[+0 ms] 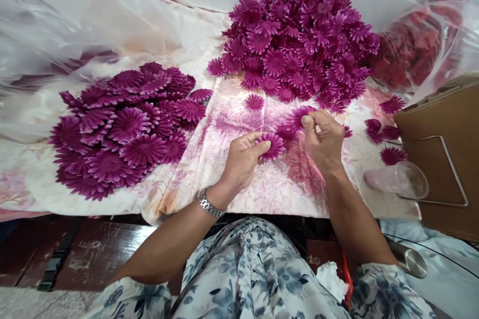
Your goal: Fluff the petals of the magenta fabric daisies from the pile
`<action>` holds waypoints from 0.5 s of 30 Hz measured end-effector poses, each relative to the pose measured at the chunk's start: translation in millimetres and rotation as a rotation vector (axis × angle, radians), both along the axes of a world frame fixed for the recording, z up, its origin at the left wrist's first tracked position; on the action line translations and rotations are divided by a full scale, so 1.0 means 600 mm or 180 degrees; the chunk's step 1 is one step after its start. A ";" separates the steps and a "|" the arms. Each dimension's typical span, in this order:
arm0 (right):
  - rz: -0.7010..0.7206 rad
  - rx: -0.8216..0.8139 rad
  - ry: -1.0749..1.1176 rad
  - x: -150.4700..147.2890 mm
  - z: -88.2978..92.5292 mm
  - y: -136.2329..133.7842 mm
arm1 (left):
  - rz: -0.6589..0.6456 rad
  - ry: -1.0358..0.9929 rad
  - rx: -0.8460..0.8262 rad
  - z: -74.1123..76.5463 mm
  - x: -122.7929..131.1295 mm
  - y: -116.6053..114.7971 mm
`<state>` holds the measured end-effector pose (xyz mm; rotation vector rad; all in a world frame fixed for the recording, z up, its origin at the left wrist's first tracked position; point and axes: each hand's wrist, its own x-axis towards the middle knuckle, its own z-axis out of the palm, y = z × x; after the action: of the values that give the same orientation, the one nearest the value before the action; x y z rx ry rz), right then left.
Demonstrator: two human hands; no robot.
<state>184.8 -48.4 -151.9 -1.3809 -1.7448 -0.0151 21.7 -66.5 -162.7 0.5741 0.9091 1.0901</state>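
Note:
My left hand (243, 158), with a metal watch on its wrist, pinches a small purple fabric flower (273, 146) between thumb and fingers. To its right, my right hand (324, 138) is closed with a larger purple flower piece (296, 119) at its thumb and fingertips. Both hands are over the stained floral cloth (239, 194). A loose flower (255, 102) lies just beyond them. Farther back rises a big heap of small purple flowers (299, 45). At the left is a pile of larger, flatter purple flowers (123, 129).
A clear plastic cup (413, 180) stands at the right by a cardboard box (441, 159) with a bent wire. Several loose flowers (393, 156) lie near it. A clear bag of red petals (415, 45) is at back right; plastic sheeting (82, 15) covers the back left.

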 end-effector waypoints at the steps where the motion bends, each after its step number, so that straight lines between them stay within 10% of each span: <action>1: -0.0071 -0.0075 0.0086 0.004 0.002 0.000 | 0.0001 0.0000 -0.0055 0.001 0.000 0.000; 15: 0.0947 -0.0558 0.0208 -0.026 0.006 -0.016 | -0.0023 -0.0271 0.0032 0.003 0.003 0.001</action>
<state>169.4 -58.0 -148.6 -1.2151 -1.9154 0.3498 23.4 -66.0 -161.0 0.5348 0.8274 1.1051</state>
